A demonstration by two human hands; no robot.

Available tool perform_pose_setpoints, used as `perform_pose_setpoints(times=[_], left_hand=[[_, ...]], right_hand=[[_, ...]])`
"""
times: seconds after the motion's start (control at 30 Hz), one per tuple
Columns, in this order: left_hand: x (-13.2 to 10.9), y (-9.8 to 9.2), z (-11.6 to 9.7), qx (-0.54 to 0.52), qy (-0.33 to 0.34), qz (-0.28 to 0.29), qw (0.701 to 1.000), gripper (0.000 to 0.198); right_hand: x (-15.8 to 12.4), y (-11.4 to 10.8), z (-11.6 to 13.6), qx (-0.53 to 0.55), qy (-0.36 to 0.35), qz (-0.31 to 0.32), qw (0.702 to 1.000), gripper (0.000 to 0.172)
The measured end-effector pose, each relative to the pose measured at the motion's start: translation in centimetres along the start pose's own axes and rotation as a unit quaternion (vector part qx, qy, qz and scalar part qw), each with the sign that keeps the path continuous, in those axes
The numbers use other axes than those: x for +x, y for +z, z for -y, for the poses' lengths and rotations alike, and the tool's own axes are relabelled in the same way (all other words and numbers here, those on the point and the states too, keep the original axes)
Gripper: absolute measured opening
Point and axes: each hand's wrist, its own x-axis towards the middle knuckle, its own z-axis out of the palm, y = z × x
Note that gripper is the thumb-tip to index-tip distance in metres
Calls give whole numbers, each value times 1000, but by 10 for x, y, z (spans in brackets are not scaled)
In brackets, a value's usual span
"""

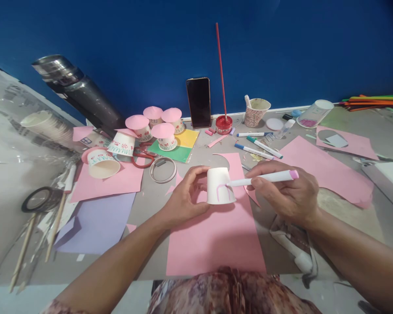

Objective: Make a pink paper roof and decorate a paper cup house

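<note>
My left hand [185, 196] is closed around a white paper cup [218, 185] that stands upside down on a pink paper sheet [216, 240]. My right hand [286, 192] grips a white marker with a pink cap [268, 177]. The marker's tip touches the cup's side, where a pink arch-shaped line is drawn.
Several finished cups with pink cone tops [157, 126] stand at the back left, beside red scissors [142, 157] and a tape ring [163, 169]. A phone [198, 102] leans on the blue wall. Loose markers [258, 148], a red jar [223, 124] and more pink sheets [327, 170] lie right.
</note>
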Motion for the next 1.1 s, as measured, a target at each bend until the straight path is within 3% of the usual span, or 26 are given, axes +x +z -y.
perform_pose_setpoints(times=[1.1], left_hand=[[-3, -2, 3, 10, 2, -1, 1000, 71]], right_hand=[[1, -1, 3, -23, 21, -7, 999, 16]])
